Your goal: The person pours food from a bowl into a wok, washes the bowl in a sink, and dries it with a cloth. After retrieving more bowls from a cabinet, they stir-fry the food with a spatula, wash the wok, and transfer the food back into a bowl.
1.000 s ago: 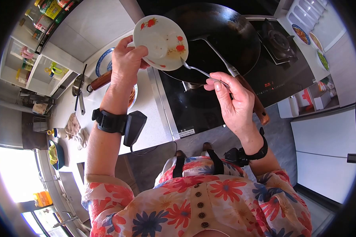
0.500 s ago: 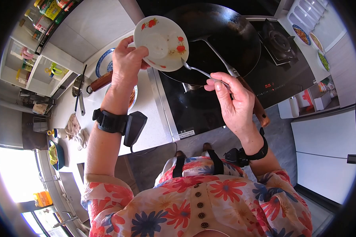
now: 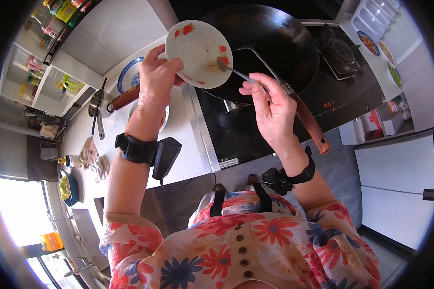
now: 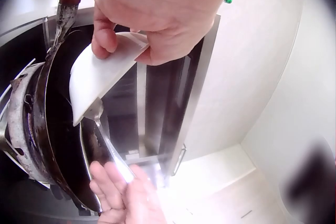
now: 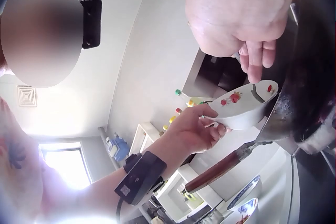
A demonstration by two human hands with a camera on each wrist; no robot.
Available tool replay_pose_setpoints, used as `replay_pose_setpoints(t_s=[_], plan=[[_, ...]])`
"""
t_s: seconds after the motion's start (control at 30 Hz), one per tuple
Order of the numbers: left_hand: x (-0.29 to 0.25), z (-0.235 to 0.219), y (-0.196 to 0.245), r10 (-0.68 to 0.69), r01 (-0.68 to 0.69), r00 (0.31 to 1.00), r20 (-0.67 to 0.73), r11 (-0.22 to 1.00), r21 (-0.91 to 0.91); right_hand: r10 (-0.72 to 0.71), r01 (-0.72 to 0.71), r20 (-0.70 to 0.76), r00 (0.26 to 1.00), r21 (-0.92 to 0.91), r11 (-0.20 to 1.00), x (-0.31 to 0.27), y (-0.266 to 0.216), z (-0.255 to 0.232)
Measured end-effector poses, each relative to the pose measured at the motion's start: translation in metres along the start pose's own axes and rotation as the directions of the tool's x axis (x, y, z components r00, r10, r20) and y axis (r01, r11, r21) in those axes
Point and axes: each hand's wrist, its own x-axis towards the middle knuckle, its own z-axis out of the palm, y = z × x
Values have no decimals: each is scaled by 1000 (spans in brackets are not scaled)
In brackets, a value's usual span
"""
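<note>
A white bowl with red flowers (image 3: 197,50) is tilted above the near left part of the black wok (image 3: 275,53); small bits of residue cling inside it. The left hand (image 3: 156,77) grips its rim, thumb on the inner side. Between thumb and fingers the right hand (image 3: 275,106) pinches a metal spoon (image 3: 241,74), whose tip is inside the bowl. In the left wrist view the bowl (image 4: 100,74) stands steeply on edge with the spoon (image 4: 113,148) at its lower rim. A wooden-handled spatula (image 3: 308,123) leans in the wok.
The wok's wooden handle (image 3: 125,98) reaches over the white counter (image 3: 178,159), near a blue-rimmed plate (image 3: 125,79) and a bowl of food partly behind the left arm. Right of the wok is a second burner (image 3: 340,50). Small dishes, one with green pieces (image 3: 394,75), stand at the far right.
The right hand has moved left and slightly up, bringing the spoon farther into the bowl. The left hand and bowl have shifted slightly to the right.
</note>
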Motion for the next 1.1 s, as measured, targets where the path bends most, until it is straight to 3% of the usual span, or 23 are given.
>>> replay_pose_setpoints(t_s=[0.47,0.87,0.97,1.1], plan=[[-1,1,2,13,-13,1000,-20,1000,3,-41,79,133,990,-292,953,-8,-2,10],[-1,3,6,38,-35,999,-36,996,82,22,37,206,978,-278,960,-14,1,12],[0,-1,1,25,-24,1000,-15,999,48,13,51,214,977,-291,955,-12,-3,9],[-2,-8,-10,-108,115,993,47,975,-189,-35,57,115,993,-198,979,-3,-15,2]])
